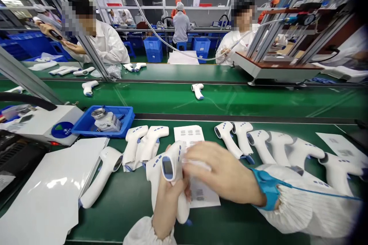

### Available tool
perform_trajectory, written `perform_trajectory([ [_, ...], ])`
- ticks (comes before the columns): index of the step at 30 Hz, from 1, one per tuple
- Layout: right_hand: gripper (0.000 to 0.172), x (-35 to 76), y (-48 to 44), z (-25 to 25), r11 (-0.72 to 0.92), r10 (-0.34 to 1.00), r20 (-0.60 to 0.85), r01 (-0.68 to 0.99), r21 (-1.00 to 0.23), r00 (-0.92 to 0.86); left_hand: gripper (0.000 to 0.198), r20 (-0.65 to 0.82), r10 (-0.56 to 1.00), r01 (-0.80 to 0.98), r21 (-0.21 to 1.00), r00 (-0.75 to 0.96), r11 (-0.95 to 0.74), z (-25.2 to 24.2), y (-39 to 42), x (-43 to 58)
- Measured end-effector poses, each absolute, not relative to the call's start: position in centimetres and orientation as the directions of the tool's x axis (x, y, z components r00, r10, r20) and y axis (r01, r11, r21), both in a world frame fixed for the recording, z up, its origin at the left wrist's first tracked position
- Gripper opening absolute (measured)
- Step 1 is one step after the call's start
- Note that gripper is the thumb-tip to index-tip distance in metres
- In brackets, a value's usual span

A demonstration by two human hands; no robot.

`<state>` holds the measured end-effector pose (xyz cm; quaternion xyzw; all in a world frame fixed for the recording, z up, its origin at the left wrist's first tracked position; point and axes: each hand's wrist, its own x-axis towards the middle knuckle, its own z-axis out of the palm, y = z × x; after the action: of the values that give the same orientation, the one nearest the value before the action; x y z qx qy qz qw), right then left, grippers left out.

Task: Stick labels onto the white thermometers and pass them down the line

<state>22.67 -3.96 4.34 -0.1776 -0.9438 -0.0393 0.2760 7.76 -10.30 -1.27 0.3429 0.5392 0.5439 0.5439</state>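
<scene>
My left hand (169,203) is closed around a white infrared thermometer (173,160), its small dark screen facing me. Against the far side of that thermometer are the fingers of my right hand (218,170), smeared by motion; whether they pinch anything cannot be made out. A blue wrist strap (266,189) circles my right wrist. Partly under my hands lies a sheet of printed labels (199,197). Another white thermometer (153,176) lies just behind the held one, partly hidden by it.
Several thermometers (260,145) lie in a row at right, others (133,145) at left. A lone thermometer (103,174) rests beside stacked white sheets (48,187). A blue tray (126,122) holds a bottle (107,121). Beyond runs a green conveyor (152,97); co-workers sit across it.
</scene>
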Motion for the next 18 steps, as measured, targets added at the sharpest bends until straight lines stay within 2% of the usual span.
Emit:
perform_trajectory([
  [1,0.015,23.6,-4.1,3.7,0.859,0.487,0.552,0.485,-0.163,-0.676,0.092,-0.254,0.955,-0.275,0.939,-0.153,0.205,-1.5,-10.8,8.0],
  [3,0.011,25.4,-4.5,1.7,0.633,0.771,0.418,0.642,-0.432,-0.48,0.102,-0.366,0.928,-0.36,0.877,-0.075,0.317,-1.8,-11.9,8.4],
  [4,0.008,26.2,-4.7,0.3,0.524,0.851,0.309,0.661,-0.537,-0.425,0.103,-0.42,0.906,-0.378,0.848,-0.052,0.372,-1.9,-12.2,8.6],
  [6,0.005,27.5,-5.4,-2.7,0.345,0.922,0.117,0.65,-0.677,-0.368,0.095,-0.488,0.872,-0.34,0.826,-0.029,0.45,-2.1,-12.6,9.1],
  [8,0.007,28.3,-6.1,-5.4,0.233,0.951,0.038,0.634,-0.738,-0.307,0.084,-0.492,0.87,-0.291,0.837,-0.029,0.463,-2.3,-12.5,9.7],
  [10,0.008,28.6,-6.5,-7.2,0.181,0.969,0.033,0.616,-0.767,-0.243,0.078,-0.465,0.885,-0.272,0.855,-0.028,0.441,-2.5,-11.9,10.2],
  [18,0.015,27.9,-5.8,-7.7,0.183,0.972,0.08,0.503,-0.845,-0.219,0.08,-0.445,0.895,-0.236,0.87,-0.003,0.432,-3.2,-10.9,10.8],
])
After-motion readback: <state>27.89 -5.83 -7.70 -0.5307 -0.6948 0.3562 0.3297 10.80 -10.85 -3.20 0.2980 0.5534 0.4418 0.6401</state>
